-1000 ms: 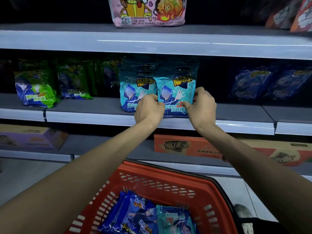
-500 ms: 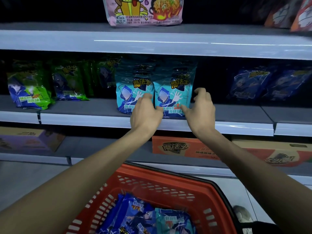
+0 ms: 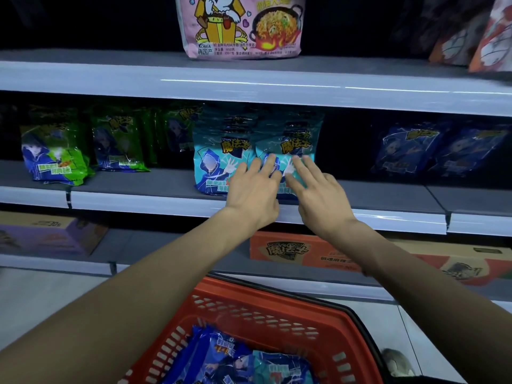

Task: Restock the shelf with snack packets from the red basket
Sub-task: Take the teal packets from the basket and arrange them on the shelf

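Observation:
Two teal snack packets stand side by side on the middle shelf (image 3: pixel 138 188): the left teal packet (image 3: pixel 214 162) and the right teal packet (image 3: pixel 293 142). My left hand (image 3: pixel 253 189) and my right hand (image 3: pixel 315 194) reach out with straight, spread fingers laid against the front of the right teal packet. Neither hand grips anything. Below, the red basket (image 3: pixel 277 311) holds a dark blue packet (image 3: pixel 210 358) and a teal packet (image 3: pixel 279 367).
Green packets (image 3: pixel 55 156) stand at the shelf's left, dark blue packets (image 3: pixel 410 151) at its right. A pink noodle bag (image 3: pixel 241 26) sits on the upper shelf. An orange carton (image 3: pixel 299 250) and a purple carton (image 3: pixel 47 234) lie on the lower shelf.
Both hands uncurled from gripping the right teal packet's lower edges and now lie flat-fingered on its front. The view moved closer to the shelf.

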